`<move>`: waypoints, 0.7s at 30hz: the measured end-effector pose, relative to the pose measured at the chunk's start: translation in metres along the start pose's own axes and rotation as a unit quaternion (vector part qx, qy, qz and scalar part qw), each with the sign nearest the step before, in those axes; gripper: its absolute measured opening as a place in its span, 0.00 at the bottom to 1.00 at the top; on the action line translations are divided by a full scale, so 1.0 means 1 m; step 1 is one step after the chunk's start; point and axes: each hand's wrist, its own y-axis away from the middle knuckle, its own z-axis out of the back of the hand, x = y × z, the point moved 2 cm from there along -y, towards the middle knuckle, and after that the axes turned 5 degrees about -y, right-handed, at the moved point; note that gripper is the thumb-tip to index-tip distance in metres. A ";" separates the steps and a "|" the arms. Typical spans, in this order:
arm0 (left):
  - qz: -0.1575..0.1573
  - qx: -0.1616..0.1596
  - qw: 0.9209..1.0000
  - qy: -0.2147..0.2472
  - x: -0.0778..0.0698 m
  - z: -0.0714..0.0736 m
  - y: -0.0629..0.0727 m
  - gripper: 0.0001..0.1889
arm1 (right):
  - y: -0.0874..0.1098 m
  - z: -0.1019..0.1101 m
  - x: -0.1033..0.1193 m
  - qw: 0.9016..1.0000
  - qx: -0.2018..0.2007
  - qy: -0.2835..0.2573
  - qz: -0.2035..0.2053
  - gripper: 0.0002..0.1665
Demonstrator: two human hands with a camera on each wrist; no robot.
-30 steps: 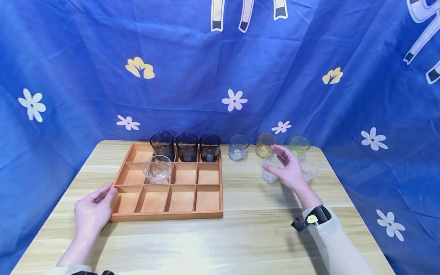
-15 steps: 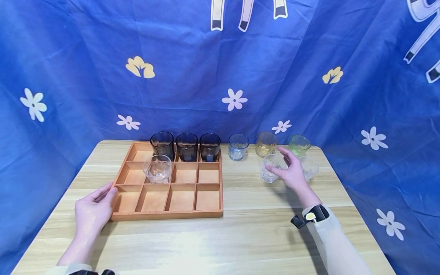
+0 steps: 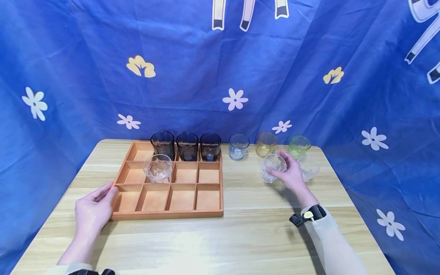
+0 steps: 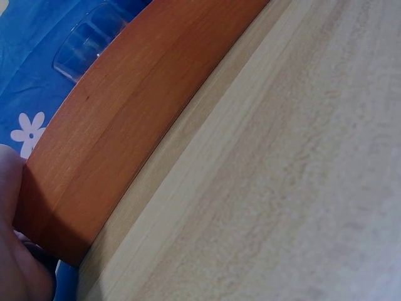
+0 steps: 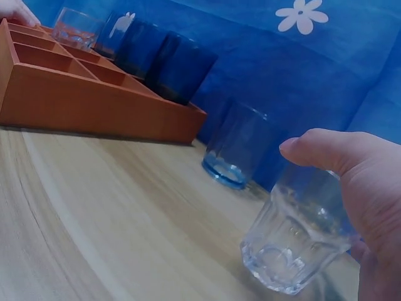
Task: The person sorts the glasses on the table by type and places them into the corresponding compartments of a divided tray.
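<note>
One wooden tray (image 3: 168,215), edge gripped by left hand (image 3: 93,209), likely for steadiness; clear glass (image 5: 285,244), right of tray, held round side by right hand (image 3: 293,176), likely against tipping; contact with bench (image 3: 247,236) unclear.

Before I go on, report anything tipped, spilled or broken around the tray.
Nothing stands out: the dark glasses stand upright in the tray, the clear glass in the right fingers looks whole, and no spill shows.
</note>
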 end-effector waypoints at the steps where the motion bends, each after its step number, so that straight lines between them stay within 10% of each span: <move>1: -0.001 0.000 1.000 0.000 0.000 0.000 0.000 0.22 | 0.000 -0.001 -0.002 1.000 0.000 0.000 -0.003 0.57; 21: 0.001 -0.003 1.000 -0.002 -0.002 0.001 0.001 0.22 | 0.002 -0.011 -0.023 0.998 -0.011 -0.064 -0.020 0.53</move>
